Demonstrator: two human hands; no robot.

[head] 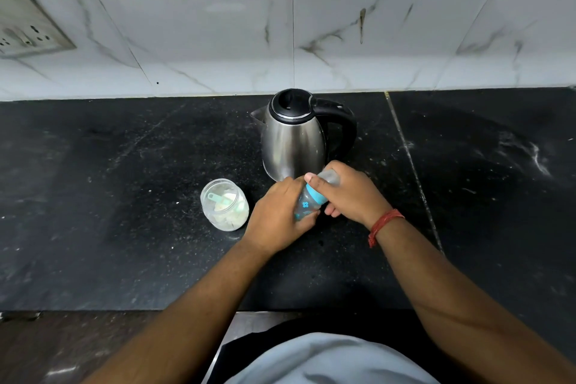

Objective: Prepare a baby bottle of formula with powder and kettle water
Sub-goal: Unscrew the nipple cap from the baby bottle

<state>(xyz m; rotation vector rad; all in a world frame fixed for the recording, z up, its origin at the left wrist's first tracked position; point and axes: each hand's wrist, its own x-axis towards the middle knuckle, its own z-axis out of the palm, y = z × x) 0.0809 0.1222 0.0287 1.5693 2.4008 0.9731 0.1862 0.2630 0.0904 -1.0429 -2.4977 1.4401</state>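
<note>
A clear baby bottle [307, 204] with a blue collar and blue print is tilted over the black counter, just in front of the kettle. My left hand [276, 217] grips its body from the left. My right hand [349, 193] grips the top, fingers curled round the blue collar and the clear cap. A steel kettle [293, 137] with a black lid and handle stands behind the hands, spout pointing left. To the left sits an open clear jar [225, 204] of white powder with a pale blue scoop inside.
The black stone counter [124, 196] runs across the view, with its front edge near my body. A white marbled tile wall [343, 40] rises behind the kettle. A socket plate [25, 25] is on the wall at far left.
</note>
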